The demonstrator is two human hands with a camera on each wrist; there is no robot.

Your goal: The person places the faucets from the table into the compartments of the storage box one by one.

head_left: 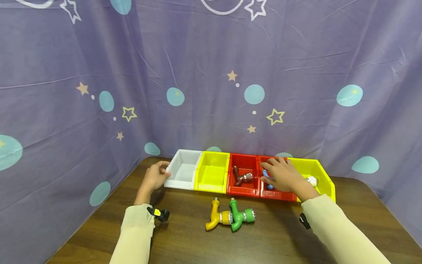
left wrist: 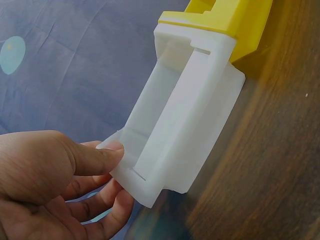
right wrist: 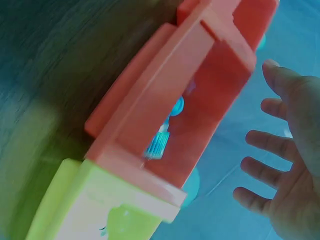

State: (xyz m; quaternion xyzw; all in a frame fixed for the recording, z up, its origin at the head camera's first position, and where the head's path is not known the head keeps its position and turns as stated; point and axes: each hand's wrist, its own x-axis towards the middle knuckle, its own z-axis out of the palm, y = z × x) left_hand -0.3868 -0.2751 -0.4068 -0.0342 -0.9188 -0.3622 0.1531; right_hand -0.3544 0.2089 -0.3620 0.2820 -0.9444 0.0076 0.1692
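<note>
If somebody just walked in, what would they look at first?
Probably the bright row of bins across the back of the table, in white, yellow and red. Next, perhaps, the yellow tap and green tap lying side by side in front. Then the left hand pinching the edge of the white bin at the row's left end.

Left hand point(head_left: 155, 178) pinching, right hand point(head_left: 281, 175) with fingers point(right wrist: 272, 143) spread, sleeved arms point(head_left: 339, 229) reaching forward

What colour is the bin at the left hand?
White; the bin that the left hand pinches shows best in the left wrist view.
</note>
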